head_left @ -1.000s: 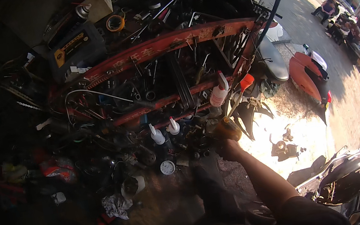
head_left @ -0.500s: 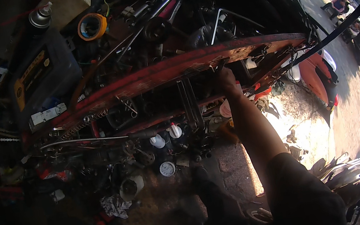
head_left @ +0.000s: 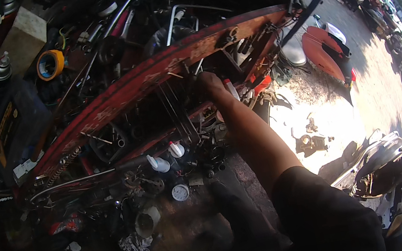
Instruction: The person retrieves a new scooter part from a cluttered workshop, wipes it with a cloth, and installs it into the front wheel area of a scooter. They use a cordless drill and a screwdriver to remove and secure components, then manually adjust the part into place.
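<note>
slim metal shaft [head_left: 200, 65]: in the head view it shows just beside the right hand [head_left: 210, 85], under the edge of the curved red steel rail [head_left: 158, 68]. the fingers lie in deep shadow, so i cannot tell whether they are apart, together or clamped on the shaft. the left hand does not show.

for a reach like this, i judge it best to feel for the shaft before squeezing, pinch it near its middle, and keep knuckles and wrist off the rail's edge; a straight, slow pull should spare the neighbouring tools.

above the rail, the bench is crowded: an l-shaped silver bar [head_left: 171, 26], an orange-rimmed tape roll [head_left: 50, 65], a dark plastic case [head_left: 17, 123] and a spray can [head_left: 1, 68] among greasy-looking parts. a lower red rail [head_left: 141, 146] runs beneath, with two white-topped bottles [head_left: 158, 163] [head_left: 177, 149] near it.

down on the dim ground are a round white dial [head_left: 180, 192] and crumpled paper [head_left: 135, 247]. to the right, glaring sunlit paving [head_left: 340, 122] holds an orange-red fairing [head_left: 324, 50], with a motorcycle [head_left: 380, 164] nearer the person.
</note>
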`<control>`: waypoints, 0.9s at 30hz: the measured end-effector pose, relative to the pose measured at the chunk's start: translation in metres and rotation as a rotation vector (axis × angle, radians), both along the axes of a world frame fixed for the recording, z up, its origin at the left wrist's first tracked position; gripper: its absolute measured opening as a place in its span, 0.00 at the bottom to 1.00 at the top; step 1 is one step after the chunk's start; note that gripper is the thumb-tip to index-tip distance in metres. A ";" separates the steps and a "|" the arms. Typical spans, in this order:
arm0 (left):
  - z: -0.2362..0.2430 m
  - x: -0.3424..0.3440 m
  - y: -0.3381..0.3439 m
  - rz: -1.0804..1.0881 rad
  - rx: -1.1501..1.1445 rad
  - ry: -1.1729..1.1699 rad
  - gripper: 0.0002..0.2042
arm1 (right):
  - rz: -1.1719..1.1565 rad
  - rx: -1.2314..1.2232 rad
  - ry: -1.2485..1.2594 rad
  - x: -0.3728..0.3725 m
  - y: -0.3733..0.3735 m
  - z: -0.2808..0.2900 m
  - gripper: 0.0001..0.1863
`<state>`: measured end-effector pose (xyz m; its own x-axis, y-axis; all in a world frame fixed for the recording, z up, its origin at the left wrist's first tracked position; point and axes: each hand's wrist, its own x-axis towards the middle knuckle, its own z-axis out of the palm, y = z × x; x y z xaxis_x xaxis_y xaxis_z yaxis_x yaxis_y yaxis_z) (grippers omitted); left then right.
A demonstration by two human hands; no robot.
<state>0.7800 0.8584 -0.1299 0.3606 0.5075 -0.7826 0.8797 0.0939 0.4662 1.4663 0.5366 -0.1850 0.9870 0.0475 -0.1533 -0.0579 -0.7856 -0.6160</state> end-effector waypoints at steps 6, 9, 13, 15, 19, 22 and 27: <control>-0.060 0.037 0.047 -0.882 0.425 -0.274 0.12 | -0.253 0.345 0.004 -0.170 -0.027 0.059 0.18; -0.092 0.074 0.060 -0.379 -0.026 -0.154 0.14 | -0.231 0.520 -0.013 -0.317 -0.061 0.069 0.19; -0.131 0.150 0.052 -0.662 0.031 -0.187 0.12 | -0.328 0.567 0.355 -0.534 -0.137 0.085 0.16; -0.126 0.190 0.031 -1.653 0.245 -0.895 0.09 | -0.459 0.541 0.321 -0.650 -0.163 0.100 0.15; -0.097 0.167 -0.072 -1.094 -0.125 -0.234 0.10 | -0.874 0.036 0.320 -0.833 -0.174 0.119 0.14; -0.074 0.127 -0.168 -1.441 -0.116 -0.383 0.13 | -1.200 0.114 0.189 -0.944 -0.173 0.122 0.14; -0.049 0.020 -0.307 -1.541 -0.355 -0.344 0.10 | -1.519 0.182 0.064 -1.103 -0.184 0.104 0.12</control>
<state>0.8005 0.5516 -0.1793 0.5035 -0.6629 -0.5542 0.0996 -0.5926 0.7993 0.3630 0.3530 -0.0809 0.1108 -0.9474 -0.3004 -0.7415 0.1224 -0.6597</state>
